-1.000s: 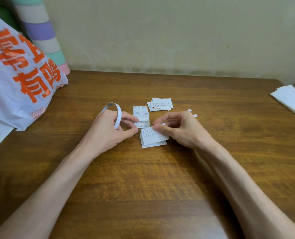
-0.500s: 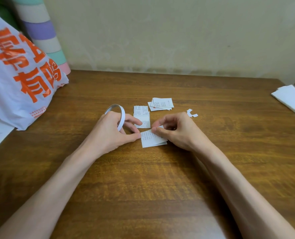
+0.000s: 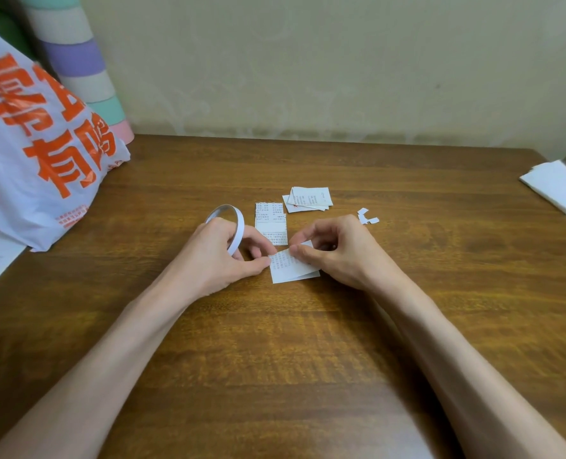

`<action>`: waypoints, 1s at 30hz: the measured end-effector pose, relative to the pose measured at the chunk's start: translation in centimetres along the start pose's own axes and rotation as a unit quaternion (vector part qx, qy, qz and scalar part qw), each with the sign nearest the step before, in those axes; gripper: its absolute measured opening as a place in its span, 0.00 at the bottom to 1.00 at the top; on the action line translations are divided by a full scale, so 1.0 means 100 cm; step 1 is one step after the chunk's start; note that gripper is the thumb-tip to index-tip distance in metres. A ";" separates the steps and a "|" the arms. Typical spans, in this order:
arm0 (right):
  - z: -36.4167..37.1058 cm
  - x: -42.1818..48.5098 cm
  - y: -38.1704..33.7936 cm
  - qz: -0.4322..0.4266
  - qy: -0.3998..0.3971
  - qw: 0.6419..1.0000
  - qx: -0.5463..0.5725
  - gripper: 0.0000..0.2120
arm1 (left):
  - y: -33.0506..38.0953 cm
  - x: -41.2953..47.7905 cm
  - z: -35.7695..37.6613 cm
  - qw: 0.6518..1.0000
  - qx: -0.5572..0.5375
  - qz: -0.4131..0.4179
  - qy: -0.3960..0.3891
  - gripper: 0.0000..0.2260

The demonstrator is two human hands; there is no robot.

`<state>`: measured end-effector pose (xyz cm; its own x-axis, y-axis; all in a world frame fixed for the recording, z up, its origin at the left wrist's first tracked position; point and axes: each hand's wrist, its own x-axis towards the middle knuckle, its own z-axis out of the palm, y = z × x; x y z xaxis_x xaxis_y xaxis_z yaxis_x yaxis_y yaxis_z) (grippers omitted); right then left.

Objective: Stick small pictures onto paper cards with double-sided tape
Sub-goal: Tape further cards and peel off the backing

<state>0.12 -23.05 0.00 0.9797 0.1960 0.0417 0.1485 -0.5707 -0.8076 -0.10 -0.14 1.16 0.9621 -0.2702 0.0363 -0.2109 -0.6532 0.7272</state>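
Note:
My left hand (image 3: pixel 218 256) grips a thin white ring of double-sided tape (image 3: pixel 233 223), and its thumb tip touches the left edge of a small printed paper piece (image 3: pixel 288 266). That piece lies on a white card on the wooden table (image 3: pixel 308 342). My right hand (image 3: pixel 334 250) pinches the piece's upper right part between thumb and fingers. Just behind lies another printed paper strip (image 3: pixel 271 221). A small stack of printed paper pieces (image 3: pixel 309 198) sits farther back.
A white plastic bag with orange lettering (image 3: pixel 33 154) fills the left side, in front of a striped pastel roll (image 3: pixel 79 67). Small white backing scraps (image 3: pixel 366 217) lie right of my right hand. Folded white paper (image 3: pixel 559 187) rests at the far right edge.
The paper piece was lowered and shifted slightly left onto the card beneath it. Both hands stayed close together over it; my left hand kept the tape ring.

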 end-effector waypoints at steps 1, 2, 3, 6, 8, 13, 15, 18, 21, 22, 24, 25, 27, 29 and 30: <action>0.000 0.000 0.000 -0.001 0.000 1.000 -0.001 0.04 | 0.000 0.000 0.000 1.000 0.005 -0.002 -0.003 0.07; 0.000 0.000 0.000 -0.002 0.000 1.000 -0.002 0.04 | 0.000 0.000 0.000 1.000 0.009 -0.003 -0.007 0.06; -0.001 0.000 0.000 -0.003 -0.001 1.000 -0.004 0.04 | 0.001 0.000 0.001 1.000 0.014 -0.003 -0.011 0.05; -0.001 -0.001 -0.001 -0.004 -0.001 1.000 -0.007 0.04 | 0.002 -0.001 0.001 1.000 0.023 -0.001 -0.009 0.01; -0.001 -0.001 -0.001 -0.006 0.002 1.000 -0.008 0.04 | 0.005 -0.002 0.002 1.000 0.028 -0.001 -0.007 0.03; 0.001 -0.003 -0.002 -0.016 0.011 1.000 -0.004 0.04 | 0.009 -0.002 0.002 0.998 0.056 -0.009 -0.010 0.09; 0.003 -0.004 -0.002 -0.019 0.023 0.999 -0.019 0.06 | 0.009 -0.002 0.002 0.998 0.058 -0.011 -0.012 0.09; 0.005 -0.004 -0.002 -0.023 0.035 0.998 -0.042 0.07 | 0.010 -0.002 0.002 0.998 0.061 -0.018 -0.017 0.09; 0.007 -0.005 -0.002 -0.020 0.043 0.997 -0.056 0.10 | 0.010 -0.002 0.002 0.998 0.063 -0.022 -0.020 0.08; 0.008 -0.005 -0.002 -0.019 0.046 0.996 -0.067 0.11 | 0.010 -0.002 0.002 0.998 0.064 -0.021 -0.019 0.08; 0.012 -0.005 -0.002 -0.021 0.055 0.994 -0.090 0.14 | 0.010 -0.002 0.001 0.997 0.066 -0.020 -0.019 0.08; 0.013 -0.005 -0.002 -0.022 0.060 0.993 -0.098 0.15 | 0.010 -0.002 0.001 0.997 0.066 -0.020 -0.019 0.08; 0.014 -0.006 -0.004 -0.021 0.066 0.992 -0.105 0.16 | 0.010 -0.002 0.002 0.997 0.066 -0.019 -0.019 0.08; 0.013 -0.006 -0.006 -0.024 0.064 0.992 -0.106 0.16 | 0.008 -0.001 0.002 0.998 0.064 -0.017 -0.016 0.08; 0.011 -0.007 -0.007 -0.028 0.060 0.992 -0.105 0.16 | 0.008 -0.001 0.003 0.998 0.063 -0.017 -0.016 0.08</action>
<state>-0.80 -21.87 -0.08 0.9760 0.1437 0.1635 0.2166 -0.7170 -0.6626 -0.36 -0.82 1.54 0.9633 -0.2680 -0.0106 -0.2006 -0.7459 0.6352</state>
